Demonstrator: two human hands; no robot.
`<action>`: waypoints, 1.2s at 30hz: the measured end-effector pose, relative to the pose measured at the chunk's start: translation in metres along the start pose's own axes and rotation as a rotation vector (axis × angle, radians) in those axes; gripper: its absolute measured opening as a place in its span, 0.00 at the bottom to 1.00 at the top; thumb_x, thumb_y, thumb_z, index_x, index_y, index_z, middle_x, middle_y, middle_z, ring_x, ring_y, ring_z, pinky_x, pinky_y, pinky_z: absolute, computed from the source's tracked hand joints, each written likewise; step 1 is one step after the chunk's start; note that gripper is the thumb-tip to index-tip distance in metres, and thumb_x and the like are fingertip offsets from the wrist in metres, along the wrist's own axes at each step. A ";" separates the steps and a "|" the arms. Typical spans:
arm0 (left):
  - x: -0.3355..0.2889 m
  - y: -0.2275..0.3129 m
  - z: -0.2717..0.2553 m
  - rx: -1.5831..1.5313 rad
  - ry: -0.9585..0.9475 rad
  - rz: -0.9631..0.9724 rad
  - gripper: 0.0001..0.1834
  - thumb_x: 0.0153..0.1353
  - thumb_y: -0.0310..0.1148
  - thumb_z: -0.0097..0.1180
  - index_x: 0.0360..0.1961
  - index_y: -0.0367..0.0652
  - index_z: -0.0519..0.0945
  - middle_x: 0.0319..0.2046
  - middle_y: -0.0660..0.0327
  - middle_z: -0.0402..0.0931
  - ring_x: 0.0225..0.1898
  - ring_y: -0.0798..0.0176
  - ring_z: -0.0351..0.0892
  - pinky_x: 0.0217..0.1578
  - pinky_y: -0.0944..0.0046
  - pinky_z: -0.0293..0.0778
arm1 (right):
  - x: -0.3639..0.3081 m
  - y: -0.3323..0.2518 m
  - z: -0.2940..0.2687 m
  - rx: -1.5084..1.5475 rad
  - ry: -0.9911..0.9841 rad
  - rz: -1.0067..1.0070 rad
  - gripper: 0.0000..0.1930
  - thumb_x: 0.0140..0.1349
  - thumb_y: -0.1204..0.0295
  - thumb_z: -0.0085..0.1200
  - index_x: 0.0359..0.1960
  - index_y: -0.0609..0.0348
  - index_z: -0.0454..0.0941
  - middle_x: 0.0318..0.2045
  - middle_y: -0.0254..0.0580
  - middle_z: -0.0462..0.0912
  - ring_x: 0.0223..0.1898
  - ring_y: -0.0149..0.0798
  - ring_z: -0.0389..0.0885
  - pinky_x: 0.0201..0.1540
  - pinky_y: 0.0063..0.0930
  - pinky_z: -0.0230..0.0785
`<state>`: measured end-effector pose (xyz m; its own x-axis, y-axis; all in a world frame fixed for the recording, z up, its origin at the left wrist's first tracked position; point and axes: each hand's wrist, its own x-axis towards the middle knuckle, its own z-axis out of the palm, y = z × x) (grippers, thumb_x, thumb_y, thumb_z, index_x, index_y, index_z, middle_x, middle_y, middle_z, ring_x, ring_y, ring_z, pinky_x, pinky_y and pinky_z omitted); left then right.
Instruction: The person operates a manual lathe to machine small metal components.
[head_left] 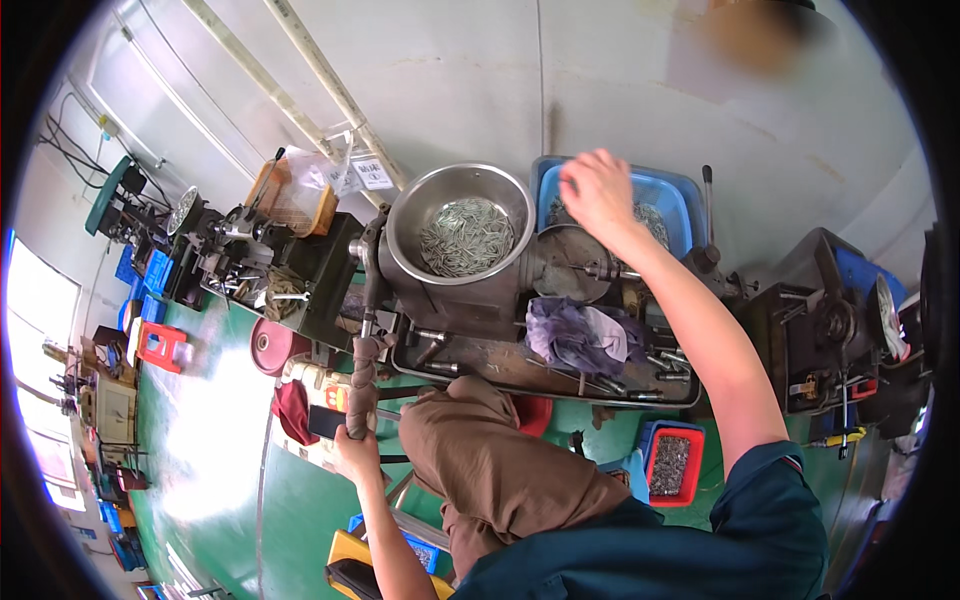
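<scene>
My left hand (358, 452) is wrapped round the lower end of a cloth-wrapped lever (364, 385) on the machine's left side. Over a blue plastic bin (690, 212) at the back, my right hand (600, 195) hangs with its fingers curled together; whatever they may hold is too small to make out. Small metal parts (655, 224) lie in that bin, partly hidden by my hand and wrist. Left of it, a round steel bowl (397, 225) full of thin metal pins (466, 238) rests on top of the machine. The machine's chuck (602, 270) is below my right wrist.
A purple rag (565, 335) and several metal tool holders (436, 350) lie on the machine's tray (480, 377). Beneath stands a red bin (693, 470) of small parts. Other machines flank both sides, with an orange basket (322, 212) on the left one.
</scene>
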<state>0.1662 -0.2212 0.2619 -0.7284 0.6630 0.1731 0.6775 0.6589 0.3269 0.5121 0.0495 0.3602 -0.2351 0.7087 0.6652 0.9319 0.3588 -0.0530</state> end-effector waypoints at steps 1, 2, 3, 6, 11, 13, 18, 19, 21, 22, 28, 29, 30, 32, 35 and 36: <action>-0.001 -0.004 -0.001 0.008 0.004 -0.007 0.09 0.39 0.34 0.53 0.20 0.40 0.71 0.18 0.50 0.72 0.24 0.44 0.72 0.24 0.52 0.66 | 0.010 -0.018 0.001 0.186 0.065 -0.093 0.02 0.41 0.71 0.52 0.18 0.52 0.76 0.19 0.35 0.74 0.33 0.39 0.69 0.36 0.35 0.61; 0.000 -0.006 0.001 0.006 0.000 -0.010 0.09 0.39 0.34 0.53 0.21 0.41 0.71 0.18 0.50 0.72 0.24 0.44 0.72 0.24 0.52 0.66 | 0.016 -0.032 0.001 0.241 -0.008 -0.174 0.02 0.41 0.72 0.52 0.18 0.53 0.76 0.20 0.33 0.74 0.33 0.38 0.69 0.37 0.35 0.61; 0.000 -0.008 0.002 0.005 -0.004 -0.014 0.10 0.39 0.35 0.53 0.21 0.41 0.71 0.18 0.50 0.72 0.24 0.44 0.72 0.24 0.52 0.66 | 0.022 -0.045 0.003 0.297 -0.080 -0.255 0.02 0.41 0.73 0.52 0.19 0.54 0.75 0.21 0.32 0.74 0.34 0.37 0.69 0.37 0.35 0.61; 0.001 -0.011 0.005 0.040 0.001 -0.012 0.10 0.39 0.36 0.54 0.22 0.41 0.71 0.18 0.51 0.72 0.24 0.45 0.72 0.25 0.52 0.66 | 0.032 -0.073 0.012 0.299 -0.382 -0.419 0.03 0.36 0.76 0.51 0.16 0.53 0.76 0.19 0.36 0.76 0.33 0.39 0.70 0.34 0.33 0.62; -0.001 -0.005 -0.001 0.030 -0.028 -0.033 0.10 0.39 0.37 0.54 0.22 0.42 0.71 0.18 0.51 0.72 0.24 0.45 0.72 0.25 0.52 0.66 | 0.037 -0.091 0.019 0.203 -0.609 -0.536 0.03 0.34 0.76 0.53 0.15 0.55 0.76 0.20 0.38 0.76 0.33 0.40 0.70 0.35 0.34 0.62; 0.000 -0.004 -0.002 0.030 -0.044 -0.048 0.10 0.39 0.37 0.53 0.21 0.43 0.71 0.18 0.51 0.72 0.24 0.45 0.72 0.25 0.51 0.66 | 0.035 -0.095 0.027 0.183 -0.597 -0.562 0.03 0.34 0.76 0.52 0.15 0.55 0.76 0.19 0.36 0.75 0.33 0.39 0.69 0.36 0.33 0.60; 0.000 -0.003 -0.001 0.058 -0.014 -0.019 0.10 0.39 0.37 0.53 0.20 0.43 0.70 0.18 0.51 0.72 0.24 0.44 0.72 0.25 0.51 0.66 | 0.036 -0.090 0.032 0.187 -0.571 -0.557 0.02 0.36 0.75 0.51 0.15 0.56 0.75 0.19 0.38 0.75 0.33 0.40 0.69 0.35 0.34 0.62; 0.000 -0.004 0.000 0.059 -0.014 -0.021 0.10 0.39 0.37 0.53 0.20 0.43 0.70 0.18 0.51 0.72 0.24 0.44 0.72 0.25 0.51 0.66 | 0.037 -0.090 0.032 0.236 -0.543 -0.530 0.01 0.36 0.75 0.51 0.14 0.56 0.75 0.18 0.38 0.75 0.32 0.40 0.69 0.35 0.34 0.61; 0.001 -0.007 0.002 0.060 -0.015 -0.017 0.10 0.40 0.37 0.54 0.21 0.43 0.71 0.18 0.51 0.73 0.24 0.44 0.72 0.25 0.51 0.66 | 0.040 -0.083 0.026 0.381 -0.520 -0.459 0.01 0.37 0.75 0.51 0.15 0.57 0.74 0.17 0.38 0.75 0.29 0.39 0.70 0.32 0.32 0.62; 0.001 -0.009 0.003 0.061 -0.016 -0.021 0.10 0.40 0.37 0.54 0.21 0.43 0.71 0.18 0.51 0.73 0.24 0.44 0.72 0.25 0.51 0.66 | 0.043 -0.082 0.020 0.527 -0.497 -0.391 0.01 0.37 0.75 0.51 0.15 0.58 0.74 0.17 0.38 0.75 0.27 0.38 0.71 0.30 0.31 0.63; -0.001 -0.008 0.000 0.048 0.027 0.000 0.11 0.39 0.37 0.54 0.22 0.42 0.72 0.18 0.50 0.73 0.24 0.44 0.72 0.24 0.51 0.67 | 0.037 -0.021 -0.012 0.735 -0.440 0.157 0.07 0.34 0.69 0.54 0.17 0.57 0.73 0.16 0.38 0.75 0.21 0.36 0.73 0.24 0.28 0.64; 0.000 -0.009 0.001 0.044 0.042 0.019 0.11 0.39 0.38 0.54 0.22 0.42 0.72 0.18 0.49 0.73 0.24 0.44 0.72 0.24 0.51 0.67 | 0.027 -0.008 -0.009 0.724 -0.438 0.165 0.07 0.34 0.69 0.54 0.17 0.57 0.73 0.16 0.38 0.75 0.21 0.36 0.73 0.24 0.28 0.64; 0.001 -0.009 0.002 0.040 0.059 0.039 0.12 0.39 0.38 0.54 0.22 0.41 0.73 0.18 0.49 0.73 0.24 0.44 0.72 0.24 0.51 0.67 | 0.014 0.005 0.002 0.740 -0.488 0.244 0.07 0.34 0.70 0.54 0.17 0.58 0.74 0.17 0.38 0.76 0.21 0.35 0.74 0.25 0.28 0.64; -0.001 -0.007 0.002 0.026 0.069 0.049 0.12 0.39 0.38 0.54 0.22 0.41 0.73 0.18 0.49 0.73 0.24 0.44 0.72 0.24 0.51 0.67 | -0.009 0.014 0.019 0.731 -0.588 0.367 0.07 0.33 0.71 0.55 0.17 0.59 0.74 0.17 0.38 0.76 0.22 0.34 0.74 0.26 0.26 0.65; 0.001 -0.010 0.003 0.010 0.043 0.038 0.12 0.38 0.38 0.54 0.22 0.40 0.73 0.18 0.48 0.72 0.24 0.43 0.72 0.24 0.51 0.67 | -0.046 0.012 0.038 0.796 -0.652 0.395 0.08 0.33 0.72 0.56 0.20 0.58 0.78 0.19 0.39 0.77 0.24 0.35 0.76 0.29 0.26 0.67; 0.001 -0.010 0.003 0.005 0.042 0.045 0.12 0.38 0.38 0.54 0.22 0.40 0.73 0.18 0.48 0.72 0.24 0.43 0.72 0.24 0.51 0.67 | -0.056 0.011 0.046 0.808 -0.671 0.403 0.08 0.34 0.72 0.55 0.20 0.58 0.78 0.20 0.40 0.78 0.24 0.35 0.76 0.30 0.26 0.67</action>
<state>0.1595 -0.2258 0.2558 -0.7008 0.6766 0.2260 0.7099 0.6307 0.3133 0.5227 0.0412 0.2882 -0.2852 0.9579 -0.0324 0.5783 0.1450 -0.8028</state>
